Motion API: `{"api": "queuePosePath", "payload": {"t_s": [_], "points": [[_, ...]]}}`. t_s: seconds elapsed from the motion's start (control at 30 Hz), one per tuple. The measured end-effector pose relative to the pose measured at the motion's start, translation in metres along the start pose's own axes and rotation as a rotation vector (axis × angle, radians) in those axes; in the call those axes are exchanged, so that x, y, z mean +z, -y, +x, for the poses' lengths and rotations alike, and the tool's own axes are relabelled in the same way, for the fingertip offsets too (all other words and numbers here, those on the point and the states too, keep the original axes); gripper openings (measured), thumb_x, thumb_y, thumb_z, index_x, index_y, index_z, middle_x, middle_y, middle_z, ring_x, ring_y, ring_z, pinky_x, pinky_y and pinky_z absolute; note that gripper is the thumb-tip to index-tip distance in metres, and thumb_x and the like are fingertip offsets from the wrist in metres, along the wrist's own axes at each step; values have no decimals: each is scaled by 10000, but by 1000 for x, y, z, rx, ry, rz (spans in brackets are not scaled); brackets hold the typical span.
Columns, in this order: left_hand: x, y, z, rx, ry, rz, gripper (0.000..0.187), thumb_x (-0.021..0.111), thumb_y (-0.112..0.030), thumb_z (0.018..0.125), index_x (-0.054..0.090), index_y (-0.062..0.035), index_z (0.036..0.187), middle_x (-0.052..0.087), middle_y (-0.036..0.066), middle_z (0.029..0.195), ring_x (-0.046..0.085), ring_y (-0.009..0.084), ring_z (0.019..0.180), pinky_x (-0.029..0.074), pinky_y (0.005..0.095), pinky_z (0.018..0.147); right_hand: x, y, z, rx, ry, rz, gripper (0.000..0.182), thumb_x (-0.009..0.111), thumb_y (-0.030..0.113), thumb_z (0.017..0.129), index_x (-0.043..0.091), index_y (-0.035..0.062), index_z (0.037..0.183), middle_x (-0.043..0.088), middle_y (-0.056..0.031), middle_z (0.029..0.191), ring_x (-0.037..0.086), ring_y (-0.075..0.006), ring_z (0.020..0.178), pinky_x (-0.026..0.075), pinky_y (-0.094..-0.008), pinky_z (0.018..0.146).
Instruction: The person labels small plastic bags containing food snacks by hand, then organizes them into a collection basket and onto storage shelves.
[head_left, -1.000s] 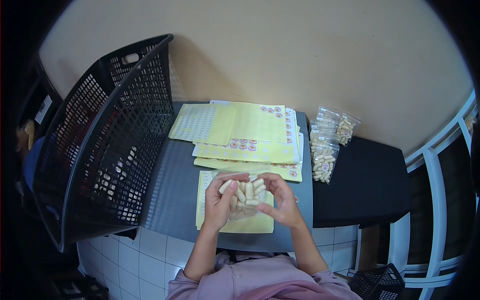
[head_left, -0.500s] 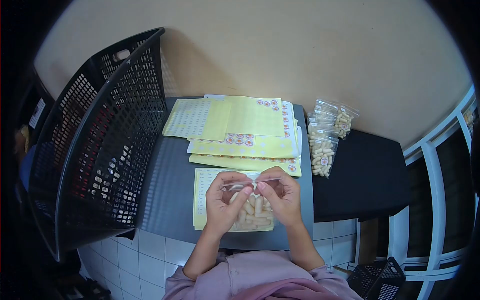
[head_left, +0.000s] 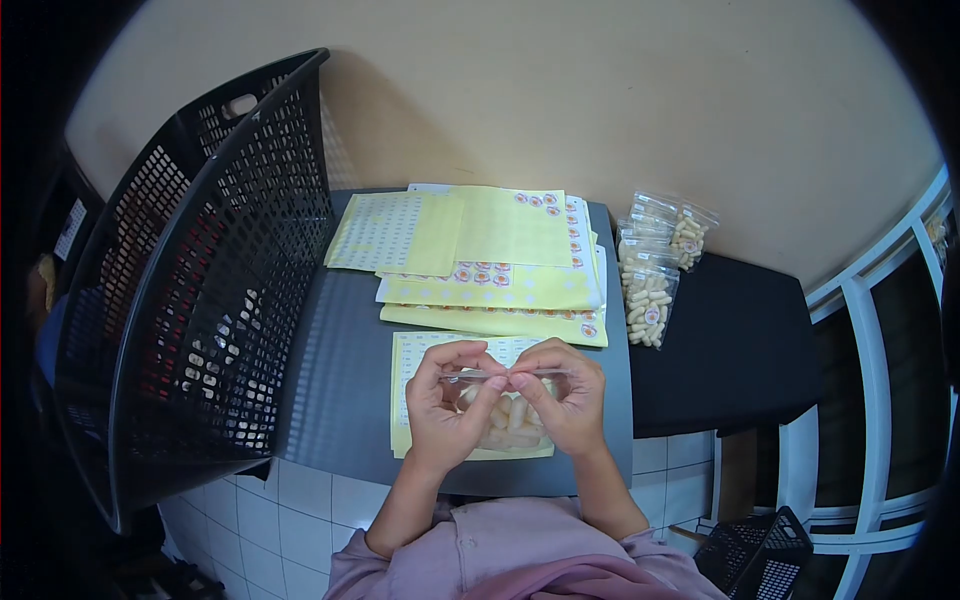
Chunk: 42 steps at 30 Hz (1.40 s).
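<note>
- I see the left hand (head_left: 445, 410) and right hand (head_left: 570, 405) pinching a clear plastic bag (head_left: 510, 430) of cream oblong capsules (head_left: 516, 411), grip narrow on its upper edge.
- They've just drawn together mid-edge; I judge its mouth nearer closed.
- Below the bag: yellow-and-white printed paper (head_left: 412, 355) on the grey table (head_left: 335, 380).
- Beyond the bag: stacked yellow paper sticker sheets (head_left: 510, 235); beyond and right, capsule-filled clear pouches (head_left: 648, 300).

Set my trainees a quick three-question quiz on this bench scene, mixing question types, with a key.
1. True or false: the left hand and right hand both grip the clear bag near its top edge.
2. The filled bags lie on: A the grey table; B the black surface; C the floor.
3. Fill the gap: the large black basket stands ___ of the stacked yellow sheets.

Key: 1 true; 2 B; 3 left.
</note>
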<state>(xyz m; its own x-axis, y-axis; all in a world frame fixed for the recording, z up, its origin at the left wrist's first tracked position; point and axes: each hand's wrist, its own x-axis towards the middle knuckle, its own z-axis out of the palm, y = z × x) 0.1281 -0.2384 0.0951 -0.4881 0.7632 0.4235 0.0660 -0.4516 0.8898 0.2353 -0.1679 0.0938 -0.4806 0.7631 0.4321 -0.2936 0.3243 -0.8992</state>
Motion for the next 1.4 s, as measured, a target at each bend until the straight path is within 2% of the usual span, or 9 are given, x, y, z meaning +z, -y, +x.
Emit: {"api": "queuePosePath", "payload": {"t_s": [0.3,0.43,0.5,0.63,0.7,0.87,1.03,1.2,1.4], "points": [[-6,6,-9,90,-54,-7,259,591,80,723,452,12,931,581,103,788,584,140,750,482,243,679,8,1,-5,16,2,-7,75,642,4,707,614,-10,776,604,-92,748,583,-130,667,467,-223,584],[-5,4,-11,54,-61,-45,257,585,79,726,447,9,932,575,104,805,577,137,764,479,242,686,10,2,-8,25,-10,-15,76,638,-3,708,615,-10,780,606,-91,747,584,-127,670,459,-220,574],[-4,1,-12,60,-54,-5,263,580,53,746,416,-3,944,544,84,807,547,106,722,475,206,618,10,2,-9,9,-8,-37,75,637,-5,708,614,-12,779,606,-90,746,585,-126,666,458,-219,573],[-4,-2,-14,40,-72,-22,264,578,53,748,418,0,950,543,81,810,545,103,724,474,206,617,14,5,-11,4,-25,-56,66,632,-8,712,608,-16,773,603,-89,743,586,-126,650,456,-219,572],[-4,-3,-16,-13,-82,-61,263,578,70,736,442,3,951,565,90,827,564,126,788,475,243,697,16,5,-12,5,-37,-48,60,629,-9,715,607,-17,770,602,-91,741,586,-126,644,455,-218,571],[-4,-6,-18,-18,-109,-58,275,583,62,736,440,3,964,566,86,825,566,124,784,475,240,696,17,4,-13,-75,4,-105,62,610,2,751,572,-29,789,573,-97,745,569,-129,624,485,-236,548],[-10,-6,-16,-46,-177,-71,341,594,63,724,421,8,1013,574,86,816,572,122,771,476,242,697,23,12,-12,51,-50,31,73,607,20,742,566,-17,789,582,-90,773,570,-135,726,453,-245,663],[-11,-11,-17,0,-132,-10,441,602,70,710,383,12,1089,578,83,797,573,115,762,468,233,700,21,8,-14,-39,-1,-28,80,610,25,734,564,-11,788,576,-87,774,559,-144,727,442,-253,673],[-9,-7,-21,52,-142,-24,420,595,72,714,381,9,1070,578,80,791,572,112,756,460,221,691,18,9,-14,-62,-17,-101,55,612,36,729,598,6,772,606,-82,748,566,-168,706,415,-268,679]]}}
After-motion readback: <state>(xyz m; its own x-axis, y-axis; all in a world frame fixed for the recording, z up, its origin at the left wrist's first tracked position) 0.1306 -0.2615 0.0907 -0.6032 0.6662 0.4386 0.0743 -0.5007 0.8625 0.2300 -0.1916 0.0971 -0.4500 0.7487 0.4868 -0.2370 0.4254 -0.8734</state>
